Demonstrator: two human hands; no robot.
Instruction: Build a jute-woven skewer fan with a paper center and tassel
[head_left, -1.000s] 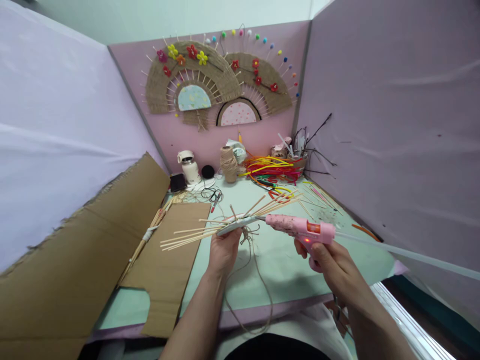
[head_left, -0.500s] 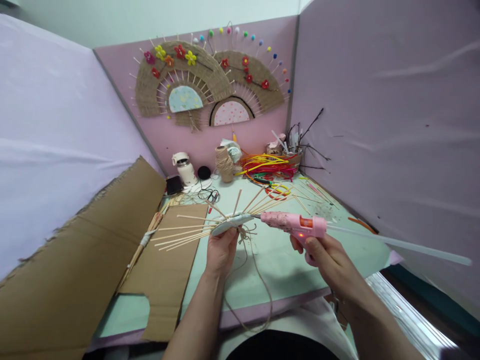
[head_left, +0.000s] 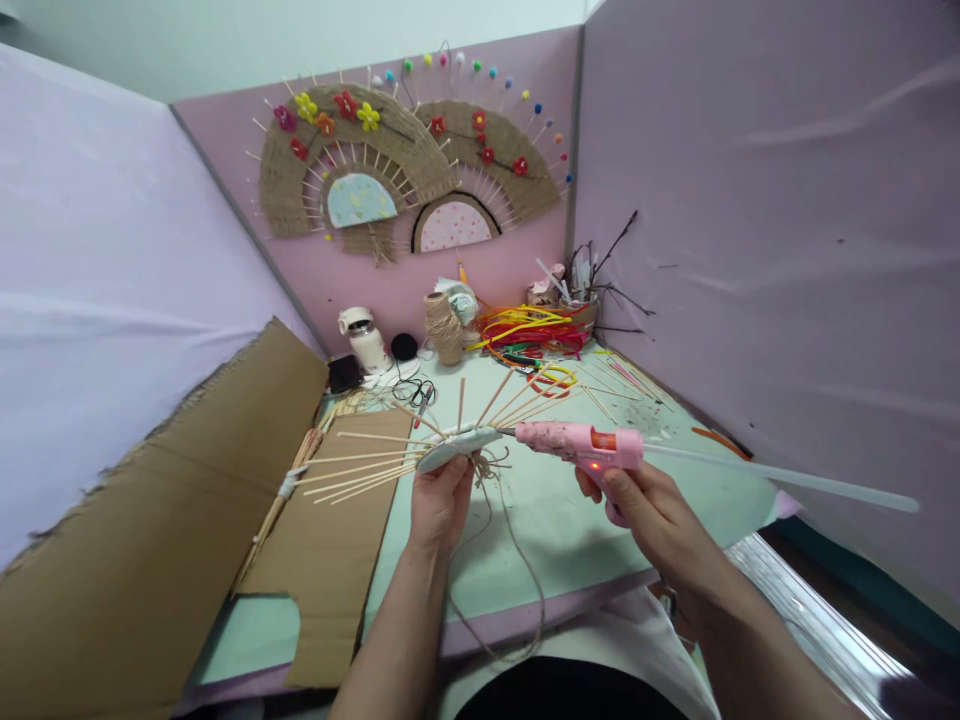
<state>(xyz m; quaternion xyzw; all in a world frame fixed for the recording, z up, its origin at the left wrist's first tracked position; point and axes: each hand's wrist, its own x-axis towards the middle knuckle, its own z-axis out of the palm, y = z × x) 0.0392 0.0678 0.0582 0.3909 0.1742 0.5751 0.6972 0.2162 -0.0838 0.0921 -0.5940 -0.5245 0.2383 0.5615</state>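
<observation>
My left hand (head_left: 442, 500) is closed on a small half-round fan base (head_left: 454, 449) covered in pale blue, held above the table. Thin wooden sticks (head_left: 367, 474) spread out from its edge to both sides. A knot of jute twine (head_left: 486, 465) hangs below the base, and its long strand loops down past the table edge. In my right hand (head_left: 649, 515) is a pink hot glue gun (head_left: 577, 443) with a lit orange light. Its nozzle points left and meets or nearly meets the right end of the base. A long clear glue stick (head_left: 795, 480) juts from its back.
Brown cardboard (head_left: 322, 545) lies at left beside a bundle of sticks (head_left: 281, 495). Along the back stand a white bottle (head_left: 367, 343), a twine cone (head_left: 444, 330), colourful pipe cleaners (head_left: 532, 330) and a pot of twigs (head_left: 581, 312). Scissors (head_left: 551, 382) lie nearer. Woven fans (head_left: 360, 150) hang behind.
The view has shifted slightly, so the background sits a little further left. Both hands keep their holds, and the glue gun's nozzle stays at the right end of the fan base.
</observation>
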